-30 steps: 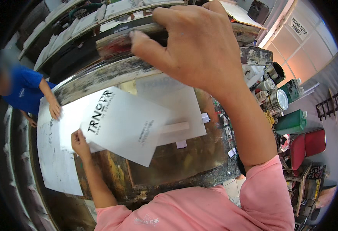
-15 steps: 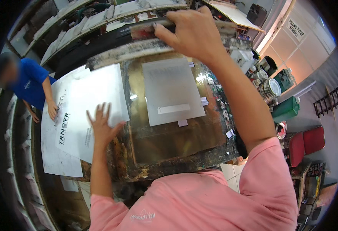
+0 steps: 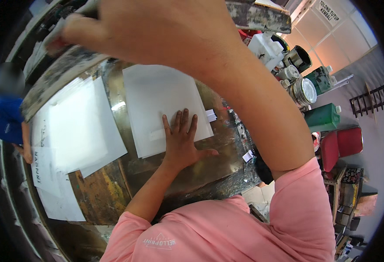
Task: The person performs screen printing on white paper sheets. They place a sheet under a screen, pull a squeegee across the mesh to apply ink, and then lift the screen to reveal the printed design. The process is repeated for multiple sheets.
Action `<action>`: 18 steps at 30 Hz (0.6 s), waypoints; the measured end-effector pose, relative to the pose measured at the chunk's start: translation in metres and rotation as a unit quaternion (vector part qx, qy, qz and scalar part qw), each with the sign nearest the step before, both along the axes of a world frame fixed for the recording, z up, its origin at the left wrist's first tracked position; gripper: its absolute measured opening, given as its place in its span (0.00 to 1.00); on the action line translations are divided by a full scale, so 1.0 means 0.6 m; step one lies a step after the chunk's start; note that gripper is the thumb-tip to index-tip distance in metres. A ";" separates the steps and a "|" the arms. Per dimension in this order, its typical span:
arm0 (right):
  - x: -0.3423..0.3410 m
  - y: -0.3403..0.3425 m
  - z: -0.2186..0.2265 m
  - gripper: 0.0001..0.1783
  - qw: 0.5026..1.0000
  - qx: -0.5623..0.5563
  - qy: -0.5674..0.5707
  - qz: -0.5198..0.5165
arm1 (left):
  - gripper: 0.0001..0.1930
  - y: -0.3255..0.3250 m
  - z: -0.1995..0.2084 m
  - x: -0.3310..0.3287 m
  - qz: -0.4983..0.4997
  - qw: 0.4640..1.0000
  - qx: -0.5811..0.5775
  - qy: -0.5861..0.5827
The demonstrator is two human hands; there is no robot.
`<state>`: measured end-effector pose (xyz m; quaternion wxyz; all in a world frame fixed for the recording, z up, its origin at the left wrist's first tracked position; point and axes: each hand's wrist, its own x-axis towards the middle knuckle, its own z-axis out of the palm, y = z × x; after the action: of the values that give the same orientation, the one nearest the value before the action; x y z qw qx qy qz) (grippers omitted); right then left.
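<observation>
My left hand [image 3: 181, 142] lies flat, fingers spread, on the lower part of a white sheet [image 3: 157, 89] on the worktable. Raised high, my right hand [image 3: 157, 30] fills the upper view. Its thumb presses a blurred, red-stained squeegee [image 3: 54, 46]; the other fingers are hidden. A long ink-spattered wooden frame [image 3: 61, 78] is tilted up below that hand and runs behind it. To the left, white sheets [image 3: 80, 126] overlap in a stack, some with dark print.
A person in a blue shirt [image 3: 10, 118] stands at the left. Paint cans [image 3: 303, 91], a green jug [image 3: 323, 118] and a white container [image 3: 264, 50] line the right side. A red chair [image 3: 342, 146] stands beyond. Small white tabs [image 3: 211, 115] mark the sheet's right edge.
My left hand has moved right, from beside the printed stack onto the middle sheet. My right hand has come closer and shifted left, and the view has turned. The other person has drawn back.
</observation>
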<state>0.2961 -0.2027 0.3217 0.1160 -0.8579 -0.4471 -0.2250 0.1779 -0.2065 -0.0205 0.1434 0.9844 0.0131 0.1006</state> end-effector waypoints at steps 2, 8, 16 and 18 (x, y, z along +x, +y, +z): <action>0.033 -0.022 -0.007 0.34 0.997 0.039 -0.002 0.071 | 0.72 -0.013 0.009 0.013 -0.003 1.000 0.000 -0.014; 0.064 -0.042 -0.013 0.33 0.988 0.070 0.000 0.140 | 0.71 -0.018 -0.006 0.007 -0.004 0.999 0.024 -0.023; 0.036 -0.034 0.016 0.31 0.981 0.070 0.051 0.175 | 0.60 0.031 0.095 -0.012 0.123 0.973 -0.121 -0.155; 0.016 -0.041 -0.020 0.28 0.984 0.096 0.014 0.152 | 0.50 0.106 0.170 -0.051 0.245 0.904 -0.287 -0.203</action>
<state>0.3058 -0.2272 0.3097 0.2369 -0.7678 -0.5470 -0.2350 0.1474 -0.1431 0.0817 0.3902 0.8247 0.2527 0.3222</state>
